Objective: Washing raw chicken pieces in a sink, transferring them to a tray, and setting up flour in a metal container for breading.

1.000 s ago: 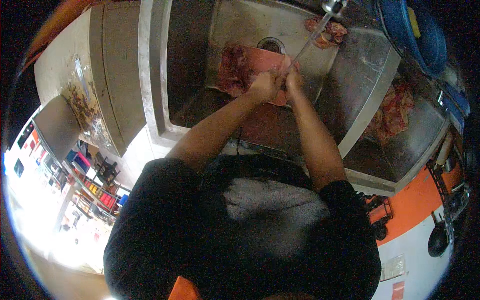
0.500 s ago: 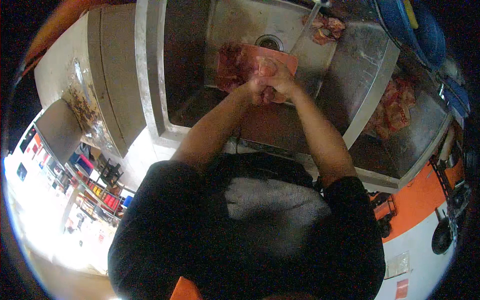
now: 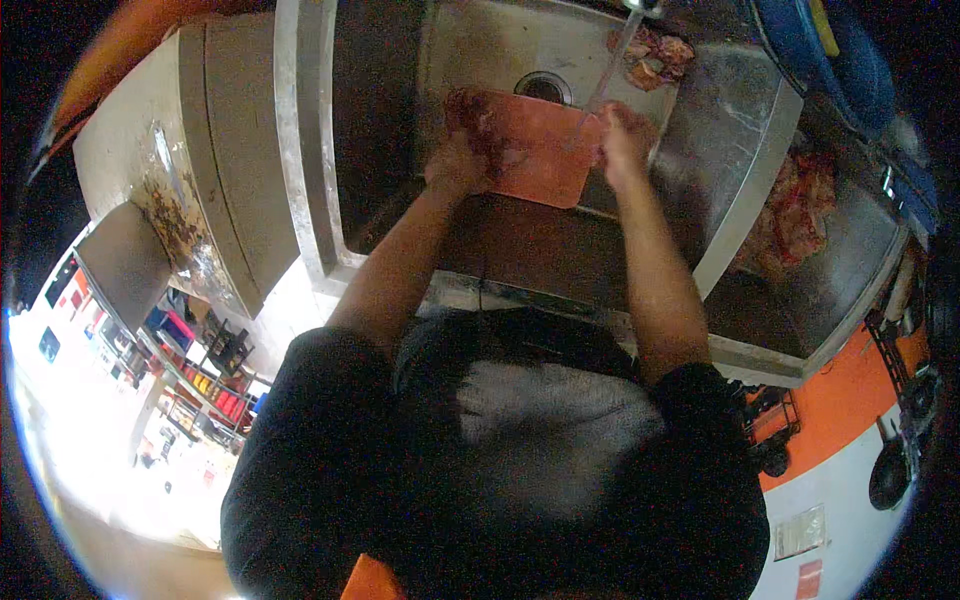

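Observation:
An orange-pink rectangular plastic tray or board [image 3: 548, 150] is in the metal sink [image 3: 470, 40], just nearer than the drain [image 3: 543, 88]. Dark red staining or meat covers its left part; dim light hides which. At the left end, my left hand [image 3: 458, 165] grips the edge, fingers partly lost in shadow. My right hand [image 3: 622, 145] holds the right edge, its fingers bent around it. A thin stream of water from the faucet [image 3: 642, 6] runs down beside my right hand.
Pieces of raw meat [image 3: 655, 58] lie in the sink's far right corner. More raw meat [image 3: 795, 215] is in the right basin, past the metal divider [image 3: 745, 190]. A blue tub [image 3: 835, 70] stands at the upper right. A worn pale cabinet [image 3: 150, 150] flanks the sink on the left.
My hands were clasped together over the middle of the tray. They have parted, the left to its left end, the right to its right edge. The tray's orange surface is now more exposed.

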The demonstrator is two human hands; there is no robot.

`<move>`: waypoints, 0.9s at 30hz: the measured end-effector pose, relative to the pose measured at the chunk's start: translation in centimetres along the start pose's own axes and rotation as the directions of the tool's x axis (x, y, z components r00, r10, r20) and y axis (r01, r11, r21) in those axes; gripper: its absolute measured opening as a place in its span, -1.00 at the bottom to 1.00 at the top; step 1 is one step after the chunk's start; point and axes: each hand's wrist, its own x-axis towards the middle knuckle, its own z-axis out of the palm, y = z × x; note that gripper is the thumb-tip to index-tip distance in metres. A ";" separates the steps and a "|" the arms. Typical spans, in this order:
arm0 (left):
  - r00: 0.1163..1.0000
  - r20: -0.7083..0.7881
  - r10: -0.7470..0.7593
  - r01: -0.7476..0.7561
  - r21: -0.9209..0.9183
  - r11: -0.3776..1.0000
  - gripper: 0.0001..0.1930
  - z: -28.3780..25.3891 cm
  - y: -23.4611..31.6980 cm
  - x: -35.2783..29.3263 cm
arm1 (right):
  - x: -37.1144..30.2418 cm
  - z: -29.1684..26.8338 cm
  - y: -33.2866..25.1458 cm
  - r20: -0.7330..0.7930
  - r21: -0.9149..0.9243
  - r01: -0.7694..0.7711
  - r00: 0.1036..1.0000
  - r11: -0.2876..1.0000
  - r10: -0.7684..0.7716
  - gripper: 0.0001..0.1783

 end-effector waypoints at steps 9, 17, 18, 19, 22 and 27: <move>0.709 -0.544 0.449 -0.502 0.058 0.863 -0.13 7.5 -3.6 3.8 | 1.7 -3.0 -5.3 0.097 -0.108 0.222 0.972 0.969 -0.212 -0.52; 0.967 -0.128 0.219 -0.202 0.135 0.970 -0.35 14.1 -4.8 9.3 | -4.8 4.1 -0.9 0.310 0.094 -0.345 0.902 0.934 0.302 -0.71; 0.927 -0.299 0.227 -0.215 0.072 0.974 -0.39 15.0 -5.2 9.3 | -5.1 4.6 -1.5 0.311 0.073 -0.344 0.900 0.936 0.306 -0.71; 0.926 -0.302 0.225 -0.219 0.054 0.974 -0.39 15.2 -4.4 9.3 | -5.0 5.0 -2.3 0.386 0.105 -0.341 0.880 0.934 0.278 -0.76; 0.933 -0.282 0.225 -0.268 -0.124 0.955 -0.48 15.2 -3.0 9.0 | -6.0 6.8 -4.9 0.264 -0.164 -0.151 0.945 0.975 0.191 -0.78; 0.930 -0.272 0.246 -0.337 -0.370 0.866 -0.61 12.2 -3.2 8.2 | -7.1 5.3 -7.5 0.592 -0.776 0.627 0.763 0.073 -0.260 -0.68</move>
